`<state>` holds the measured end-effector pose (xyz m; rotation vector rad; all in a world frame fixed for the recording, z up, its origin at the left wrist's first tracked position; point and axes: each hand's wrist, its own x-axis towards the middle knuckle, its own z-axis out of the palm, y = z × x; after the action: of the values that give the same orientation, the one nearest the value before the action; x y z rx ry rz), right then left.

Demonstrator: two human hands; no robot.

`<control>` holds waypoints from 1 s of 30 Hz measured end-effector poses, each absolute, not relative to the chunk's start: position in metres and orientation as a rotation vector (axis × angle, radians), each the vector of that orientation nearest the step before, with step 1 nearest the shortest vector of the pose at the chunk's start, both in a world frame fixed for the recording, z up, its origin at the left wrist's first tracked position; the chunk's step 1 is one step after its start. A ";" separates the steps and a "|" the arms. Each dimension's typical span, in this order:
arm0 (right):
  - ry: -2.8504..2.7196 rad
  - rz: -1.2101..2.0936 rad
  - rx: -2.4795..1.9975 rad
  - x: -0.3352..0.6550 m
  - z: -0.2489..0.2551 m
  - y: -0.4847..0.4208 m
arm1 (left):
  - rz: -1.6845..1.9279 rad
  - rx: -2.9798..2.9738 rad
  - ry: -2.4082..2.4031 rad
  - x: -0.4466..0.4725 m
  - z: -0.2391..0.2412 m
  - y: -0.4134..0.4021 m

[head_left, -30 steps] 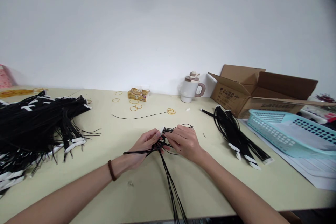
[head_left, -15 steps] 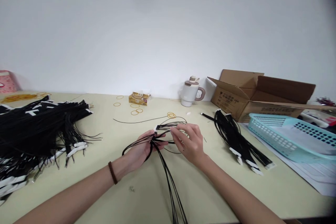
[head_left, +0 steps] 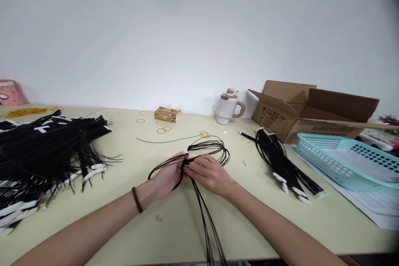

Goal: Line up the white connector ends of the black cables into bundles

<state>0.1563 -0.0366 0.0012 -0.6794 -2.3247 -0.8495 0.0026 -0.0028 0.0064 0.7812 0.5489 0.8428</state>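
A bundle of thin black wires (head_left: 208, 146) with a white connector end is looped on the beige table (head_left: 174, 224) in front of me. My left hand (head_left: 166, 176) pinches the bundle where the loops cross. My right hand (head_left: 207, 173) is closed on the same crossing point from the right. One loop fans out beyond my right hand, a smaller loop sticks out left of my left hand, and the wire tails (head_left: 210, 232) run toward me off the table edge.
A large heap of black wire sets (head_left: 40, 149) lies at left, a smaller bunch (head_left: 280, 162) at right. Rubber bands (head_left: 162, 129), a small box (head_left: 167, 114), a mug (head_left: 228, 108), a cardboard box (head_left: 311, 112) and a teal basket (head_left: 346, 158) stand behind.
My right hand has come back from the far loop to the crossing point beside my left hand. The far loop of wires has grown wider and rounder.
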 end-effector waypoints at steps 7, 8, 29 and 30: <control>-2.337 -0.765 -0.699 0.159 -0.003 -0.033 | 0.855 0.787 0.562 0.003 0.000 -0.001; -2.338 -0.751 -0.702 0.159 -0.004 -0.032 | 0.853 0.788 0.554 0.003 -0.001 0.000; -0.826 0.590 -0.742 0.196 0.034 -0.030 | 0.903 0.912 0.596 -0.008 0.001 0.015; -0.776 0.522 -0.758 0.201 0.035 -0.029 | 0.927 0.935 0.604 -0.008 0.001 0.013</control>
<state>0.2013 -0.0291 0.0354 -0.7581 -0.7756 0.5224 -0.0077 0.0128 0.0013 0.9353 0.6039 0.9273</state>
